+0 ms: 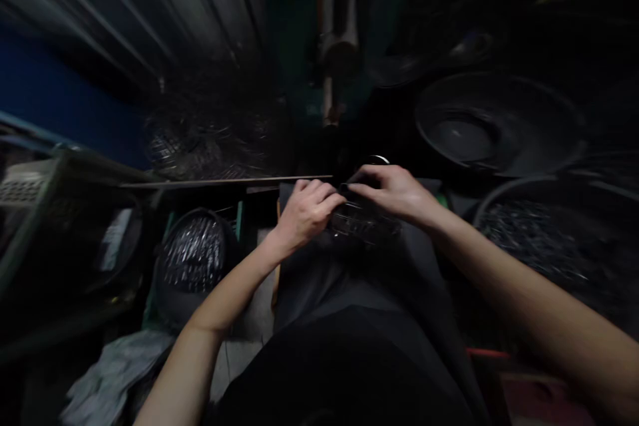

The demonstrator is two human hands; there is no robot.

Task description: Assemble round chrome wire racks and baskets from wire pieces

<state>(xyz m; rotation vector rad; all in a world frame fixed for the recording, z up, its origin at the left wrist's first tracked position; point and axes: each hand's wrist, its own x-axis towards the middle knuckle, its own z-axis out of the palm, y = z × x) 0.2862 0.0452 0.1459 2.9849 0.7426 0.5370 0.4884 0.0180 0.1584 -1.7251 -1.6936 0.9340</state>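
Observation:
Both hands meet over my lap, close to the edge of the work surface. My right hand (399,192) has its thumb and forefinger pinched on a small dark piece (343,187), too dim to name. My left hand (312,210) is closed, its fingers curled with the thumb pointing toward that piece; whatever it holds is hidden. Just below the fingers, a heap of shiny dark parts (367,221) rests in front of my dark clothing. A bright curved rim (378,160) shows behind my right hand.
A machine's upright metal shaft (339,46) stands ahead. Shiny tangled pieces (214,146) lie beyond the board edge. At left, a round black tub (197,253) holds glossy strips. On the right are a wide dark basin (539,120) and a tub of small metallic parts (524,233).

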